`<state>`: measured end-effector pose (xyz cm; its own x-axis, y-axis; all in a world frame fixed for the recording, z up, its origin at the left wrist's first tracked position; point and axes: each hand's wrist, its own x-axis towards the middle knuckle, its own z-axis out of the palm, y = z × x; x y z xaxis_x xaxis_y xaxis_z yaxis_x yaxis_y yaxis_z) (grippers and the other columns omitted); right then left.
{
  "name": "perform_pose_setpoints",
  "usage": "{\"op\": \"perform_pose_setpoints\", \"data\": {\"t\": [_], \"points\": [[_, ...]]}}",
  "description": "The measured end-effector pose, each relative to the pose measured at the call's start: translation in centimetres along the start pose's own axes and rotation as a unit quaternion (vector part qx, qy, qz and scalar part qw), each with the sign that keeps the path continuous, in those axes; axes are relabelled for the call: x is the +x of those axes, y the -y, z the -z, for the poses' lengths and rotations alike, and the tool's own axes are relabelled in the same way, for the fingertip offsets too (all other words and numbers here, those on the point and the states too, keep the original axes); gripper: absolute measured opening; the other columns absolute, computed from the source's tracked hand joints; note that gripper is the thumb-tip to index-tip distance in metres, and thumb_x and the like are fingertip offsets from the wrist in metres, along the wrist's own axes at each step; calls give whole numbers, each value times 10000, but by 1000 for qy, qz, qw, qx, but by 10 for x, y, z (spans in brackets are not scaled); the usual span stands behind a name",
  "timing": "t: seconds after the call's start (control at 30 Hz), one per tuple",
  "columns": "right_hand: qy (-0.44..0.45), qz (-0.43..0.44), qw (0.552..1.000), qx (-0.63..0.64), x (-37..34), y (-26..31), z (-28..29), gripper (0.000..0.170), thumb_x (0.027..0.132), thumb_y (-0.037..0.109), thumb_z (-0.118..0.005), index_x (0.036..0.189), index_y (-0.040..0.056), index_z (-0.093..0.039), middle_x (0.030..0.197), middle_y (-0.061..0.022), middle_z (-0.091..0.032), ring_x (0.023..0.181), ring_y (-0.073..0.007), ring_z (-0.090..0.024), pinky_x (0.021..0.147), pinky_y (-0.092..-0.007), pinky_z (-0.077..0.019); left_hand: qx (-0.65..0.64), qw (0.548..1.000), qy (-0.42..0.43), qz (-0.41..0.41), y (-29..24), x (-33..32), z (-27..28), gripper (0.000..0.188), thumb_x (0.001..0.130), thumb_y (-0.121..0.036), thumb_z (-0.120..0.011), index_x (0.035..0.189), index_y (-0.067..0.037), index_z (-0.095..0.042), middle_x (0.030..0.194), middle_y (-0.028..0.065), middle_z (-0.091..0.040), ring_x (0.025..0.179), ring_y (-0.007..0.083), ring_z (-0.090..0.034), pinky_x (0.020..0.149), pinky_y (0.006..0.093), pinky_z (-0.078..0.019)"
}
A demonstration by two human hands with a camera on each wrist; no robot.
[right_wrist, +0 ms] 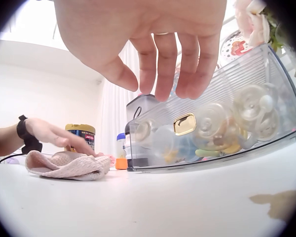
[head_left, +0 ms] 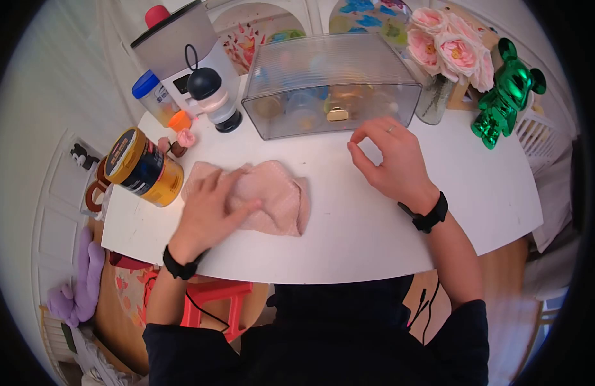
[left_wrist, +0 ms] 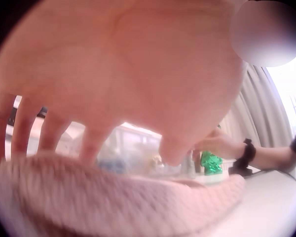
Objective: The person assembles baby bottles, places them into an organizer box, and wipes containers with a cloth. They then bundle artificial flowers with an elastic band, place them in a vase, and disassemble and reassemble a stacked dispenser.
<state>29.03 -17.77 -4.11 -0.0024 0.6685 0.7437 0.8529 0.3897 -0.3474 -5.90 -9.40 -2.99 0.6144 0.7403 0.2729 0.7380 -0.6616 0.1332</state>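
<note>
A crumpled pink cloth (head_left: 271,196) with a waffle-like texture lies on the white table. My left hand (head_left: 210,206) rests on its left part, fingers spread and palm down; in the left wrist view the fingertips meet the cloth (left_wrist: 113,197). My right hand (head_left: 394,164) is held above the table in front of the clear lidded box (head_left: 333,90), its fingers loosely bent and holding nothing. From the right wrist view, the box's gold latch (right_wrist: 185,124) and several clear round items inside show beyond the fingers of the right hand (right_wrist: 153,54).
Left of the cloth stands a yellow-and-black tub (head_left: 146,168). Behind it are an orange cup (head_left: 180,121), a blue-lidded jar (head_left: 154,96) and a black-capped bottle (head_left: 214,100). At right back, a vase of pink flowers (head_left: 448,51) and a shiny green bear figure (head_left: 506,96) stand near the edge.
</note>
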Motion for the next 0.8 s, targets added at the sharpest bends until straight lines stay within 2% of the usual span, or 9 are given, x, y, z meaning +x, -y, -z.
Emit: {"op": "perform_pose_setpoints", "data": {"t": [0.07, 0.2, 0.3, 0.37, 0.4, 0.57, 0.7, 0.77, 0.8], "points": [[12, -1, 1000, -5, 0, 2, 0, 106, 906, 134, -769, 918, 89, -673, 866, -46, -718, 820, -293, -667, 694, -416, -529, 69, 997, 5, -39, 0, -11, -21, 615, 939, -481, -787, 1417, -108, -682, 1433, 239, -609, 1227, 441, -584, 1075, 516, -478], [12, -20, 1000, 11, 0, 1, -2, 92, 904, 128, -767, 919, 84, -688, 883, -59, -730, 850, -304, -680, 711, -412, -535, 16, 999, -6, -36, 3, -5, -20, 587, 960, -456, -766, 1431, -119, -672, 1373, 241, -622, 1243, 461, -567, 1055, 552, -478], [16, -24, 1000, 4, 0, 3, -1, 89, 905, 129, -766, 916, 82, -691, 894, -63, -738, 865, -308, -687, 717, -408, -539, 25, 999, -8, -28, 3, 4, -19, 442, 996, -355, -728, 1373, -128, -691, 1207, 221, -658, 1152, 445, -633, 960, 539, -526], [23, -23, 999, -11, -1, 1, 1, 89, 906, 130, -765, 916, 82, -691, 899, -63, -741, 867, -310, -690, 717, -407, -540, 12, 999, 10, 34, 8, 12, -19, 311, 1009, -274, -705, 1284, -129, -705, 1052, 186, -663, 982, 419, -698, 824, 509, -565], [10, -16, 1000, 1, -1, 0, -1, 92, 908, 133, -765, 913, 85, -687, 894, -60, -743, 852, -308, -685, 706, -409, -536, 10, 1000, -19, 17, 17, 15, -22, 232, 1007, -212, -691, 1225, -136, -699, 988, 166, -665, 825, 404, -706, 737, 482, -578], [3, -18, 1000, 5, 0, 1, 0, 95, 913, 139, -763, 908, 95, -679, 875, -46, -744, 823, -297, -674, 686, -410, -527, 22, 994, -106, 32, 15, 32, -1, 283, 995, -112, -631, 1265, -163, -698, 986, 172, -646, 826, 399, -704, 741, 478, -571], [7, -7, 1000, -2, -1, 0, -2, 99, 913, 144, -765, 905, 97, -679, 867, -34, -744, 814, -287, -670, 681, -405, -527, -38, 999, -33, -1, -30, 41, 5, 421, 960, -81, -586, 1349, -189, -709, 976, 166, -645, 828, 375, -716, 746, 447, -576], [7, -1, 1000, -2, -1, 1, -3, 101, 913, 145, -766, 903, 97, -678, 869, -33, -744, 810, -285, -669, 678, -404, -527, -75, 990, 62, -100, -45, 45, -11, 406, 991, -213, -636, 1391, -205, -704, 961, 154, -683, 825, 378, -728, 756, 444, -581], [3, 2, 1000, -2, -2, 1, -3, 101, 914, 146, -765, 905, 98, -677, 867, -32, -742, 803, -282, -665, 673, -404, -526, -77, 990, 58, -101, -54, 47, -17, 406, 991, -213, -636, 1391, -205, -704, 961, 154, -683, 825, 378, -728, 756, 444, -581]]}}
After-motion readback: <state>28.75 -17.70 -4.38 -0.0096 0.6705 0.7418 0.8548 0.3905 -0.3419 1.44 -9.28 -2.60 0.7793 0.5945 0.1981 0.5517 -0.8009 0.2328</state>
